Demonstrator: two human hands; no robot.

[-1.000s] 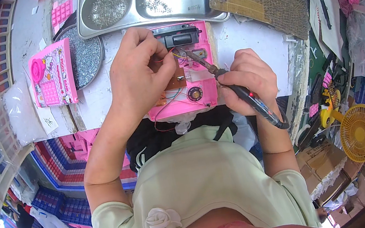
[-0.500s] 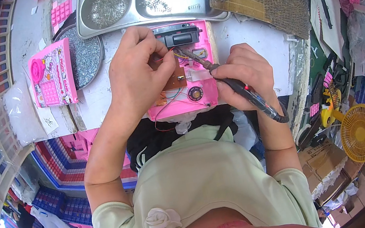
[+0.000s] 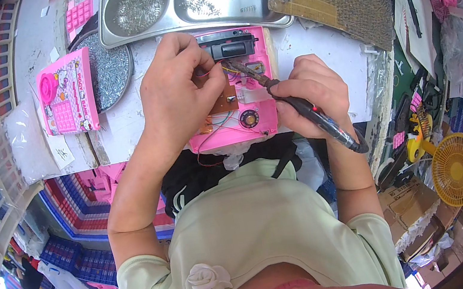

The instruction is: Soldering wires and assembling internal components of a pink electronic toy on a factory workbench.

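A pink plastic housing (image 3: 267, 120) lies open on the bench in front of me. Inside it are a brown circuit board (image 3: 229, 101), a round black-rimmed speaker-like part (image 3: 249, 118), a black module (image 3: 226, 48) at the far end and several thin wires (image 3: 219, 137). My right hand (image 3: 315, 92) is closed around a black soldering iron (image 3: 305, 107). The iron's metal tip reaches the wires beside the board's upper end. Across from it, my left hand (image 3: 179, 83) pinches a thin wire (image 3: 223, 66) near that tip. The fingers partly hide the board.
A metal tray (image 3: 180, 28) with small screws and springs stands behind the housing. Left of it are a dark round dish (image 3: 111, 73) of small metal parts and a pink printed panel (image 3: 67, 95). Corrugated cardboard (image 3: 336, 1) lies back right. A yellow fan (image 3: 457, 169) is at the right.
Almost nothing differs. The hands, iron and housing appear shifted very slightly to the right, along with the rest of the view. Both hands keep their hold.
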